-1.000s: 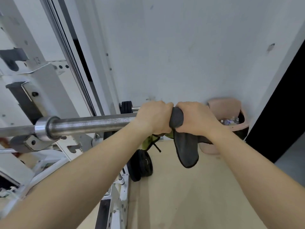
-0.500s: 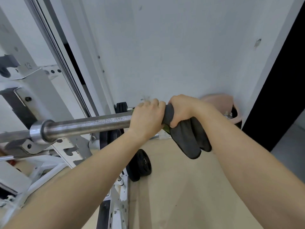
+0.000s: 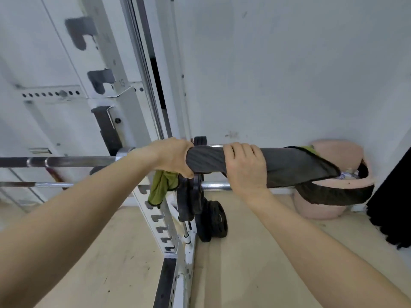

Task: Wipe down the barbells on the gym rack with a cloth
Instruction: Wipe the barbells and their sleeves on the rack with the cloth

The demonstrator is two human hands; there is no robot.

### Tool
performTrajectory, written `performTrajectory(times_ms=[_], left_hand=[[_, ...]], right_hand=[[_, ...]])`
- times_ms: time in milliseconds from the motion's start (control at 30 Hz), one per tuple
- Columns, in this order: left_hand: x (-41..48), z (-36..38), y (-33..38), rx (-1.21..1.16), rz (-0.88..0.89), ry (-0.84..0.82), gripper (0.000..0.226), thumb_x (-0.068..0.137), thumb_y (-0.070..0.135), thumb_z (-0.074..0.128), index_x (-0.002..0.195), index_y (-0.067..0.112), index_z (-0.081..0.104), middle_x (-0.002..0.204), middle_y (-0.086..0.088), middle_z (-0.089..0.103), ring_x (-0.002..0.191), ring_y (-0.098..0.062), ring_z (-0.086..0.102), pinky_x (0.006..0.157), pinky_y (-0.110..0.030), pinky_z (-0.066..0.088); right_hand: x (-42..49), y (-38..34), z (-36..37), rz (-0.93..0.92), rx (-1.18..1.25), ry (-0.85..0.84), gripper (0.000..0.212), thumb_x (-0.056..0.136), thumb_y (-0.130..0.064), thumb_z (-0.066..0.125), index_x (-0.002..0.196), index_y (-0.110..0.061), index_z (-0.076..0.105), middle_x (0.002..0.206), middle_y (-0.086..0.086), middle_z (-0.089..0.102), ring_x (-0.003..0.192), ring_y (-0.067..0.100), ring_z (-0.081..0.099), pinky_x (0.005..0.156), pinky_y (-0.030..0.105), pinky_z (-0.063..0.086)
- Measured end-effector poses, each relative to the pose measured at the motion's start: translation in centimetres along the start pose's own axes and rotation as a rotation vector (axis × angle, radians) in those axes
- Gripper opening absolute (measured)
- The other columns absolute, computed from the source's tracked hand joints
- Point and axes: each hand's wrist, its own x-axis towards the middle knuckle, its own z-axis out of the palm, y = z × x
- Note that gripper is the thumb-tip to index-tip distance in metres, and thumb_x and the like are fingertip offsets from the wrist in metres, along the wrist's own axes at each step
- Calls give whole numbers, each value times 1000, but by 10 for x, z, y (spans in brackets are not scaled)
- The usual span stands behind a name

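Head view: left hand (image 3: 172,157) and right hand (image 3: 244,166) fingers clenched around cloth (image 3: 287,166) wrapping barbell (image 3: 73,161).

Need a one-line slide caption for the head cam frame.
Both hands, left and right, grip a dark cloth wrapped around the barbell end on a white gym rack.

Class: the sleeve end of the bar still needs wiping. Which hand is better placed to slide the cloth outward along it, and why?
Probably the right hand: it grips the dark cloth wrapped around the barbell sleeve, nearer the outer end. The left hand clamps the inner end by the collar, anchoring it.
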Motion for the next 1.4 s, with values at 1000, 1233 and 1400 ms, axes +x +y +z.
performTrajectory(times_ms=[1000,1233,1400], left_hand=[[-6,10,-28,246,-6,101,50,69,57,74,106,27,59,85,5,66,77,-20,63,66,-35,55],[26,33,74,294,113,441,48,78,64,60,94,22,43,66,9,43,62,-21,51,53,-30,37],[51,35,136,309,239,515,41,86,54,59,89,18,39,64,7,41,57,-21,49,49,-28,33]], right_hand=[[58,-48,-11,-164,251,-498,28,81,-47,64,88,-22,52,79,-5,60,68,20,60,54,28,36],[30,57,-27,-40,211,-573,35,73,-60,62,83,-28,52,67,-9,47,64,18,49,58,30,35],[4,133,-30,34,302,-579,39,68,-57,68,95,-31,60,83,-9,65,78,17,64,62,32,45]])
